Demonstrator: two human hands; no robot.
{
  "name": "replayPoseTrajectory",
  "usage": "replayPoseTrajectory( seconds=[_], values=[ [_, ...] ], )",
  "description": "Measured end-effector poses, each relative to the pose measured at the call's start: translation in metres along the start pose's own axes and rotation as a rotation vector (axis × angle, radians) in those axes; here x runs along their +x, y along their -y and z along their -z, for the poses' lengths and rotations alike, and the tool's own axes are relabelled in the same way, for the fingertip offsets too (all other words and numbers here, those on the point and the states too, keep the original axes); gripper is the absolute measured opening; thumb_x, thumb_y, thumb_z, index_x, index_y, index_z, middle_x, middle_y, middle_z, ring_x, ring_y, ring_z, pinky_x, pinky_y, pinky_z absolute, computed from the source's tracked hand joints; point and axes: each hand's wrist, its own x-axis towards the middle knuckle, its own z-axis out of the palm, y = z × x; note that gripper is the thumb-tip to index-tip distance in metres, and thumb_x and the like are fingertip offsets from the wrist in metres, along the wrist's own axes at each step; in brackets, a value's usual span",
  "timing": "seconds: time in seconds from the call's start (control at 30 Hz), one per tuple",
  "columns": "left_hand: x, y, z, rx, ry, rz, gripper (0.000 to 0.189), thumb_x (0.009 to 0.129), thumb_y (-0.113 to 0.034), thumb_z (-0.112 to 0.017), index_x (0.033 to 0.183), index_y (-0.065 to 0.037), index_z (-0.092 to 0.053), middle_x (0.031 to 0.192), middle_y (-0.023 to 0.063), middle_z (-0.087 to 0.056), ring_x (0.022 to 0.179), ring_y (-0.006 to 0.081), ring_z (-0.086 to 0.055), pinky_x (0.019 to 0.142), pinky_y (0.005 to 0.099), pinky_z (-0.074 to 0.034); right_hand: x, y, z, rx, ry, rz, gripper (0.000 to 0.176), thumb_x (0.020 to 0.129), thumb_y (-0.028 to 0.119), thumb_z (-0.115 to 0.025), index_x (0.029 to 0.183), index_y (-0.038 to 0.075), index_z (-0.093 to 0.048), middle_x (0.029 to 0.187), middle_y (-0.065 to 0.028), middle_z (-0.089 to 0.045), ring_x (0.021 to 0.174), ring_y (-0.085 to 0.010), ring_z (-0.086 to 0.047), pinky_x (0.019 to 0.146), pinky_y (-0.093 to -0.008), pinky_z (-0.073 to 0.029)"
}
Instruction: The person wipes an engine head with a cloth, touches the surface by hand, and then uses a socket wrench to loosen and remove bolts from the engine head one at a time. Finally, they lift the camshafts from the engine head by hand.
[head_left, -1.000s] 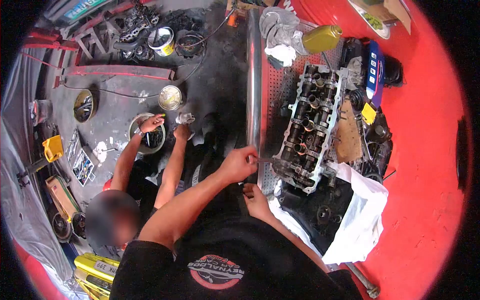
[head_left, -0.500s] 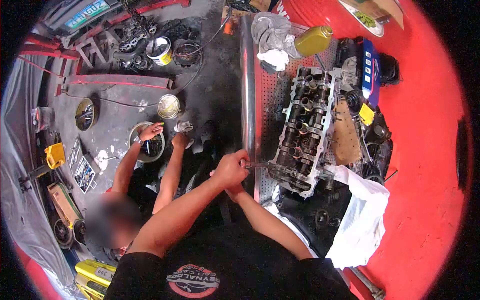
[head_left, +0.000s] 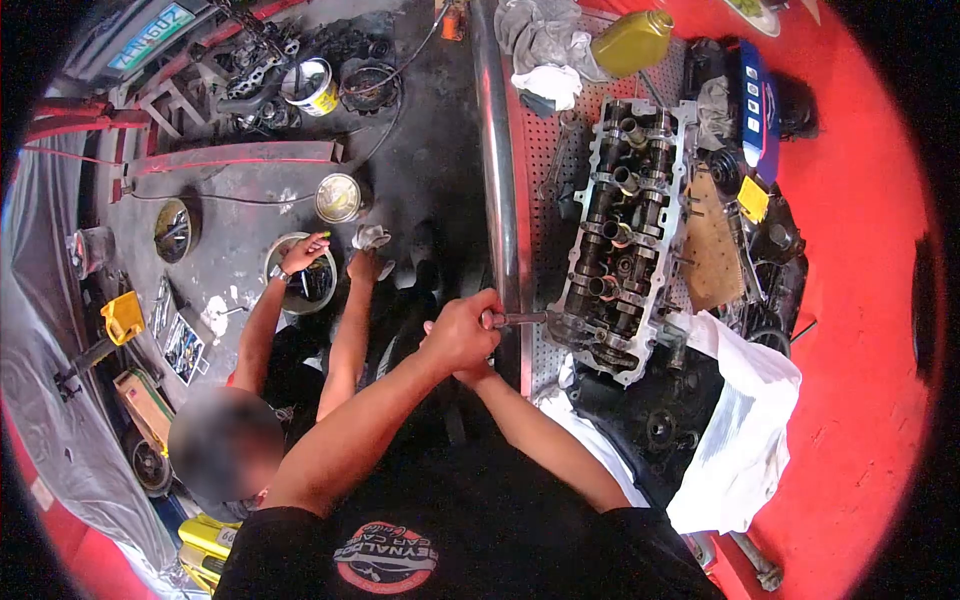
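Observation:
My left hand is closed in a fist around the end of a metal bar tool. Just below it, my right hand is closed too, mostly covered by the left hand and wrist; what it grips is hidden. The shaft of the tool runs level to the right and meets the lower end of an engine cylinder head. Camshafts and several round tubes show in the cylinder head, which lies on a perforated metal bench.
A co-worker crouches at left, hands over a bucket of parts. A white cloth and black cover lie below the cylinder head. A yellow-green bottle, rags and cardboard surround it. A steel rail edges the bench.
The view has shifted slightly, so the cylinder head and bench sit a little higher and farther right. Both my hands keep their grip, and slightly more of the tool's shaft shows.

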Motion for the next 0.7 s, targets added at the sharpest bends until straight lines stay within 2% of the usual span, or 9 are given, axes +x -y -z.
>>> replayPoseTrajectory(
  seconds=[0.07, 0.33, 0.43, 0.53, 0.57, 0.6, 0.67, 0.7],
  values=[
    [-0.003, 0.000, -0.001, 0.004, -0.006, -0.049, 0.023, 0.070, -0.004, -0.060, 0.092, -0.004, -0.059, 0.085, 0.0189, -0.065, 0.085, 0.0403, -0.064, 0.073, 0.0419, -0.051, 0.000, -0.001, 0.000, -0.001, 0.004, -0.007, 0.030, 0.094, 0.019, -0.050, 0.121, 0.006, -0.048, 0.099, -0.0100, -0.059, 0.089, -0.0231, -0.060, 0.081, -0.0366, -0.047],
    [-0.001, -0.020, 0.002, 0.031, 0.015, 0.105, 0.022, 0.069, -0.004, -0.061, 0.091, -0.004, -0.059, 0.082, 0.0202, -0.064, 0.080, 0.0391, -0.064, 0.070, 0.0420, -0.051, -0.007, 0.005, 0.002, -0.054, 0.018, -0.045, 0.025, 0.095, 0.018, -0.047, 0.115, 0.004, -0.051, 0.088, -0.0106, -0.061, 0.077, -0.0238, -0.063, 0.072, -0.0375, -0.050],
    [0.002, -0.016, 0.003, -0.033, -0.007, 0.204, 0.018, 0.071, -0.004, -0.062, 0.089, -0.002, -0.058, 0.072, 0.0152, -0.063, 0.069, 0.0313, -0.064, 0.063, 0.0391, -0.050, -0.023, 0.012, -0.001, -0.171, 0.029, -0.087, 0.024, 0.095, 0.018, -0.046, 0.113, 0.003, -0.053, 0.084, -0.0108, -0.061, 0.073, -0.0241, -0.064, 0.069, -0.0378, -0.051],
    [0.005, 0.010, -0.011, -0.338, 0.014, 0.477, 0.017, 0.073, -0.003, -0.062, 0.089, -0.001, -0.057, 0.065, 0.0075, -0.057, 0.057, 0.0196, -0.056, 0.052, 0.0343, -0.045, -0.056, 0.018, -0.005, -0.379, 0.059, -0.240, 0.023, 0.095, 0.018, -0.045, 0.110, 0.003, -0.054, 0.080, -0.0110, -0.062, 0.068, -0.0244, -0.065, 0.066, -0.0381, -0.052],
    [0.002, 0.007, -0.014, -0.425, 0.011, 0.538, 0.018, 0.074, -0.002, -0.061, 0.091, -0.002, -0.056, 0.062, 0.0053, -0.053, 0.053, 0.0157, -0.052, 0.046, 0.0322, -0.041, -0.062, 0.017, -0.002, -0.268, 0.024, -0.311, 0.021, 0.095, 0.016, -0.044, 0.107, 0.002, -0.054, 0.072, -0.0109, -0.061, 0.061, -0.0246, -0.065, 0.060, -0.0382, -0.052],
    [-0.002, 0.004, -0.017, -0.510, 0.004, 0.601, 0.020, 0.075, -0.001, -0.061, 0.094, -0.002, -0.056, 0.060, 0.0030, -0.050, 0.048, 0.0118, -0.047, 0.041, 0.0301, -0.038, -0.077, 0.027, 0.006, -0.418, 0.075, -0.240, 0.022, 0.095, 0.018, -0.048, 0.106, 0.000, -0.053, 0.077, -0.0115, -0.062, 0.067, -0.0244, -0.066, 0.063, -0.0379, -0.052],
    [-0.004, -0.029, -0.005, -0.771, -0.008, 0.765, 0.021, 0.075, 0.000, -0.061, 0.095, -0.003, -0.055, 0.060, 0.0032, -0.051, 0.043, 0.0120, -0.045, 0.038, 0.0293, -0.036, -0.116, 0.071, 0.013, -0.458, 0.113, -0.208, 0.028, 0.094, 0.022, -0.054, 0.109, -0.002, -0.052, 0.087, -0.0132, -0.063, 0.080, -0.0242, -0.067, 0.070, -0.0377, -0.052],
    [-0.004, -0.034, -0.003, -0.891, -0.013, 0.818, 0.021, 0.075, 0.000, -0.061, 0.095, -0.003, -0.056, 0.061, 0.0035, -0.052, 0.042, 0.0126, -0.045, 0.038, 0.0296, -0.036, -0.133, 0.104, 0.012, -0.351, 0.087, -0.239, 0.033, 0.094, 0.024, -0.057, 0.113, -0.003, -0.051, 0.093, -0.0143, -0.063, 0.086, -0.0243, -0.067, 0.075, -0.0378, -0.052]
  ],
)
